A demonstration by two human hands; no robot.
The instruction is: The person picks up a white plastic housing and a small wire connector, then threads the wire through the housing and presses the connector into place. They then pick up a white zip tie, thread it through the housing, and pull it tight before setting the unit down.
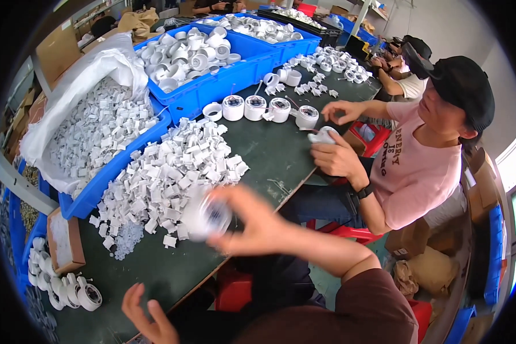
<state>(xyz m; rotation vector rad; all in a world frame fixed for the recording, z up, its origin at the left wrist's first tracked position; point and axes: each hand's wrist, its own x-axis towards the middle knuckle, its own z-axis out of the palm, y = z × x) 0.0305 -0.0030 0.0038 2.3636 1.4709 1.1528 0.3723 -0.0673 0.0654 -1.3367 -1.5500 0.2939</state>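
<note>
My right hand (252,225) grips a white round housing (202,217) with a dark, glassy-looking end, held over the front edge of a heap of small white plastic clips (169,172). Motion blurs both the hand and the housing. Below it, my left hand (148,314) is near the table edge with fingers apart, holding nothing. Several finished-looking white round housings (89,295) stand at the lower left. Small translucent pieces (126,239) lie at the foot of the heap.
A row of white housings (255,107) with thin wires crosses the green table (269,166). Blue bins (212,86) hold white cups; a plastic bag (92,132) of clips fills another. A co-worker (424,155) in pink sits at right, handling a white part. A small carton (66,241) stands left.
</note>
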